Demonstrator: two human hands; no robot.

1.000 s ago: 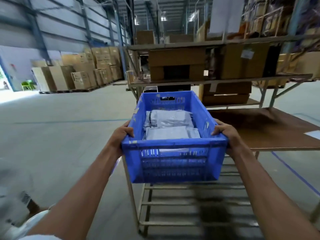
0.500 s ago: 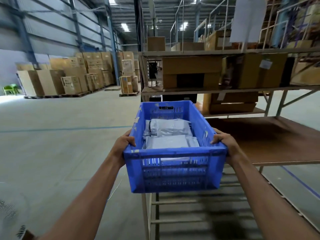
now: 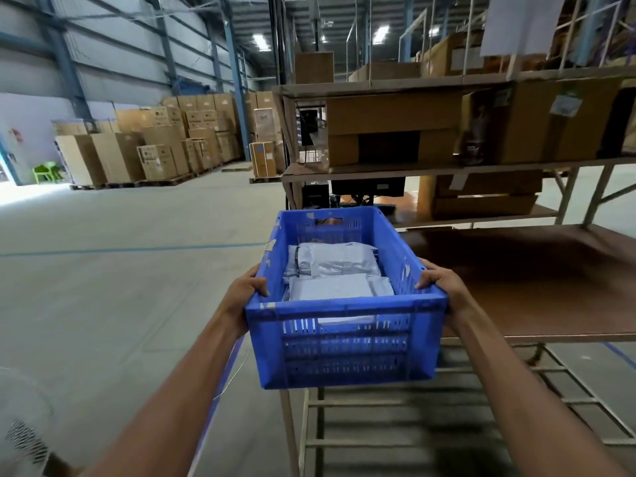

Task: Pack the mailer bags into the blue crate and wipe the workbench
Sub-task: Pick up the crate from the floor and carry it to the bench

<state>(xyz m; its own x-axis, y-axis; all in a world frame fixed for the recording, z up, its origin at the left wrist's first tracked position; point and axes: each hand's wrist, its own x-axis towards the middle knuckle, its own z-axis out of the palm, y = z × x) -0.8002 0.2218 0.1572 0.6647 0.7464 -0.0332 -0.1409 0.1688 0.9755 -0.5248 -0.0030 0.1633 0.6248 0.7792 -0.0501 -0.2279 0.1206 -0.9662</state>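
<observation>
So the person is holding the blue crate out in front of them with both arms stretched forward. The left hand has its grip hooked over the crate's left rim, fingers curled inside the edge. The right hand does the same on the right rim, so both grips are clamped on the crate. Inside, the grey mailer bags lie flat, one toward the far wall and another nearer the front, with more underneath by the look of it. I can't count them.

The crate is up at the left end of the brown desk; from here I can't tell if it touches the edge. Below it is the desk's slatted metal lower frame.

Behind the desk is a shelf rack loaded with cardboard boxes. More cartons are stacked on pallets along the far wall, with a green chair near them. A white fan pokes in at the bottom left.
</observation>
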